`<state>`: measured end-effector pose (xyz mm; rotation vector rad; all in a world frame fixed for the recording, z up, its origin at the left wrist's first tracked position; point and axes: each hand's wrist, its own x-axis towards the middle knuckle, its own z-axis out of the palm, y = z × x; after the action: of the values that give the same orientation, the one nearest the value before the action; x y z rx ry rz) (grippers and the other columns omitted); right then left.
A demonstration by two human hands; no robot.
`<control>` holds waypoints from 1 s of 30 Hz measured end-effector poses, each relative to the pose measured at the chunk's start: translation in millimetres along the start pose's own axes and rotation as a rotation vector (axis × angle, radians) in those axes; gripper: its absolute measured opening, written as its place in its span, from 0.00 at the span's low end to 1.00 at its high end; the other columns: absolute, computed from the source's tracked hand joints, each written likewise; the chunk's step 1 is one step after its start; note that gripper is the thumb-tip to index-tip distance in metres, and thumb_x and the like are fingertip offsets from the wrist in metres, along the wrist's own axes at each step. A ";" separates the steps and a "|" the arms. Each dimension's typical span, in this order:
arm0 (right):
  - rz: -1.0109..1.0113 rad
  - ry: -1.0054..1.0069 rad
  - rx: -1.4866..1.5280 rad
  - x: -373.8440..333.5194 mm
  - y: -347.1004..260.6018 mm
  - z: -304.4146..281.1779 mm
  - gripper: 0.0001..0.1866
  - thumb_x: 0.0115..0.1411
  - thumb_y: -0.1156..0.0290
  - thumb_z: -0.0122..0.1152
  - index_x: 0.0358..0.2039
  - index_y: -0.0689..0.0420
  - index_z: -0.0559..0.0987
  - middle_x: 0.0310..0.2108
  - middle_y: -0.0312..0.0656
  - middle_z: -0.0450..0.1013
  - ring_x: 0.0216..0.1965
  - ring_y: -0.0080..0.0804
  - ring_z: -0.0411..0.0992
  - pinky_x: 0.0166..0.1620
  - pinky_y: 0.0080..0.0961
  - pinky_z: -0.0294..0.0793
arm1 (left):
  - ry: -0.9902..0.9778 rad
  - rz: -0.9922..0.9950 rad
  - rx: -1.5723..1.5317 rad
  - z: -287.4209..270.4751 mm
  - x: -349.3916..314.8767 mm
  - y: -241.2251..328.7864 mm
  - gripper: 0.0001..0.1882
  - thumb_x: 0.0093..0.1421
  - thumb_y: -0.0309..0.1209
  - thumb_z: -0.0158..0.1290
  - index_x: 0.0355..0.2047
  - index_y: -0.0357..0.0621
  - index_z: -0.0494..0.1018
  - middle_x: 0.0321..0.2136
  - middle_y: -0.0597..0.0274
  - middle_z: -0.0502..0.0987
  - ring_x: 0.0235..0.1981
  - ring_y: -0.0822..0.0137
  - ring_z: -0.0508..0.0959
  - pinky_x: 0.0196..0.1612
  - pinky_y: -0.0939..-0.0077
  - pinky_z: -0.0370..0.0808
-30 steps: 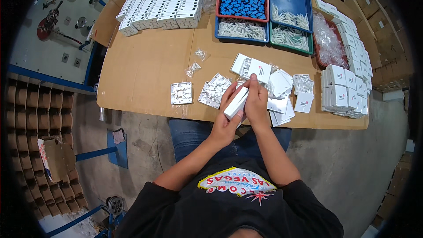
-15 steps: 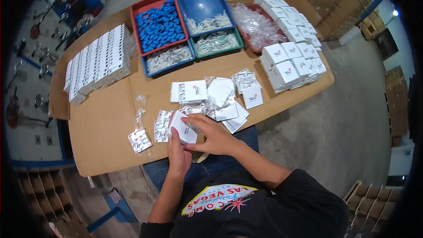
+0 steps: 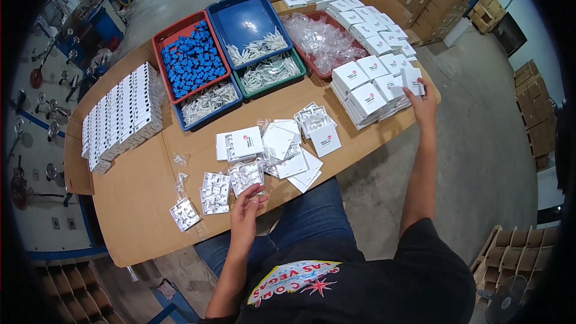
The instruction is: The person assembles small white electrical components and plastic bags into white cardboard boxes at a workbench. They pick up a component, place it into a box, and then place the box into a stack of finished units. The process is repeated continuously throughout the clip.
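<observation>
Out at the right, my right hand (image 3: 423,96) is closed on a white square box (image 3: 411,79), held at the right side of the stacked white boxes (image 3: 367,97). My left hand (image 3: 247,213) hovers at the table's near edge with loosely bent fingers apart, holding nothing. Just beyond it lies a bagged white plastic frame (image 3: 246,175), with another pair of white frames (image 3: 215,192) to its left. Flat white square plates (image 3: 278,143) overlap in a loose pile at the middle. A printed white cover (image 3: 246,141) lies left of that pile.
Farther back stand a red tray (image 3: 225,72) of blue parts, a blue tray (image 3: 239,63) and a green tray (image 3: 299,74) of white pieces, and a red tray (image 3: 329,75) of clear bags. White boxes (image 3: 123,117) fill the left side. A small bagged part (image 3: 185,213) lies near-left.
My hands have parted. The right one has carried the white box from the near middle to the stack at right; the left has let go and stays near the front edge.
</observation>
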<state>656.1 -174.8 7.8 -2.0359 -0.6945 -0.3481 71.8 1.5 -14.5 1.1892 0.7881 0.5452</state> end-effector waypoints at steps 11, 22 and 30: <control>-0.019 -0.261 -0.069 29.1 64.6 -0.4 0.31 0.60 0.54 0.78 0.57 0.60 0.81 0.57 0.51 0.78 0.57 0.43 0.76 0.60 0.35 0.73 | 0.088 0.015 0.014 -2.2 0.6 -16.7 0.16 0.77 0.31 0.48 0.59 0.36 0.74 0.54 0.57 0.81 0.47 0.72 0.80 0.53 0.75 0.75; -0.122 -0.247 0.153 -104.0 -121.6 68.5 0.13 0.71 0.69 0.63 0.54 0.58 0.83 0.48 0.40 0.83 0.44 0.28 0.78 0.49 0.29 0.77 | 0.405 0.189 0.637 -33.5 2.2 -21.3 0.21 0.62 0.29 0.64 0.54 0.38 0.76 0.41 0.56 0.76 0.43 0.59 0.78 0.50 0.67 0.75; -0.218 -0.856 0.309 -201.2 -239.1 169.9 0.14 0.63 0.71 0.68 0.50 0.58 0.83 0.50 0.46 0.80 0.51 0.44 0.78 0.56 0.33 0.75 | 0.590 0.171 0.981 -68.3 1.3 -16.3 0.35 0.53 0.32 0.70 0.59 0.38 0.70 0.53 0.46 0.72 0.57 0.45 0.72 0.61 0.53 0.69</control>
<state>347.3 -0.3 -18.1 -1.7637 -1.3909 0.5274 18.8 38.8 -41.7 2.0451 1.5669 0.6854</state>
